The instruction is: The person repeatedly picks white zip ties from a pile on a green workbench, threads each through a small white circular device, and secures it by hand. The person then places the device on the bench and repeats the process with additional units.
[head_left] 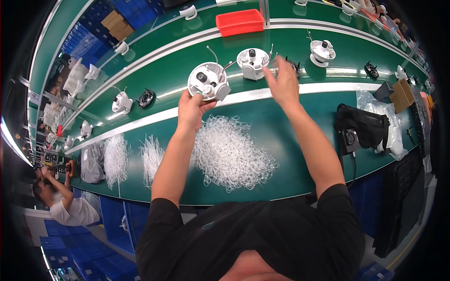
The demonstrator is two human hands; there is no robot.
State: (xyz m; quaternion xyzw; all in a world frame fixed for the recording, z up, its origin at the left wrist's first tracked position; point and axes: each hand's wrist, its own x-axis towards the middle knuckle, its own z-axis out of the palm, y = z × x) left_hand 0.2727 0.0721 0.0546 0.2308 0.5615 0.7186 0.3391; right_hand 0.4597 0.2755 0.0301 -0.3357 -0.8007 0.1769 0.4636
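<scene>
My left hand (191, 110) grips a round white camera housing (205, 77) from below, tilted, its black lens and inner face showing and loose wires rising from it. My right hand (284, 86) is raised over the conveyor, thumb apart from the stretched fingers, which are slightly blurred. Just left of it a second white camera housing (253, 72) stands on the green belt, a wire sticking up. A black round part (295, 69) lies partly hidden behind my right fingers. Below my hands a pile of looped white plastic strips (234, 154) covers the green bench.
More white housings (322, 52) and black round parts (146, 98) sit along the belt. A red bin (240, 22) rests beyond the rail. At right lie a black bag (363, 124) and a small fan (350, 139). Another person (70, 203) works at far left.
</scene>
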